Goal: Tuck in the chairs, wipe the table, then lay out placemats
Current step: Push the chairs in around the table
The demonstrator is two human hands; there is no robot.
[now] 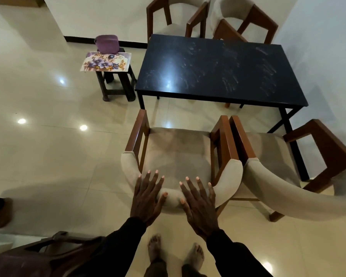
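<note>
**Clerk:** First entry, the table?

**Keeper:** Table (218,68): dark rectangular top on thin dark legs, with pale smeared streaks across most of the top.

**Clerk:** Chairs?

**Keeper:** Four, with wood frames and pale padding.
- Near chair (176,152): on the table's near long side, toward its left end. It faces the table and stands apart from it, with floor showing between the seat front and the table edge.
- Second chair (268,156): same side, toward the table's right end and turned slightly askew. It is just beside the first, and I cannot tell whether their wooden arms touch.
- Far left chair (176,19): beyond the table's far long side, close to that edge.
- Far right chair (246,19): beyond the same side, set at an angle to the table.

**Clerk:** Hands?

**Keeper:** Left hand (148,198): lies flat on the near chair's padded backrest (173,198), fingers straight and spread, gripping nothing. Right hand (198,202): lies alongside on the same backrest, fingers likewise straight and spread. Both sleeves are dark.

**Clerk:** Placemats?

**Keeper:** Placemat (106,61): floral, lying on a dark wooden stool (116,84) just off the table's left short end. I cannot tell whether it is one mat or a stack. Purple bundle (106,44): sits on the mat's rear edge. I cannot tell whether it is a cloth or a pouch.

**Clerk:** Remainder?

**Keeper:** Bare feet (155,246) on the glossy pale tiled floor (48,146), on the table's near side, behind the near chair.
</note>
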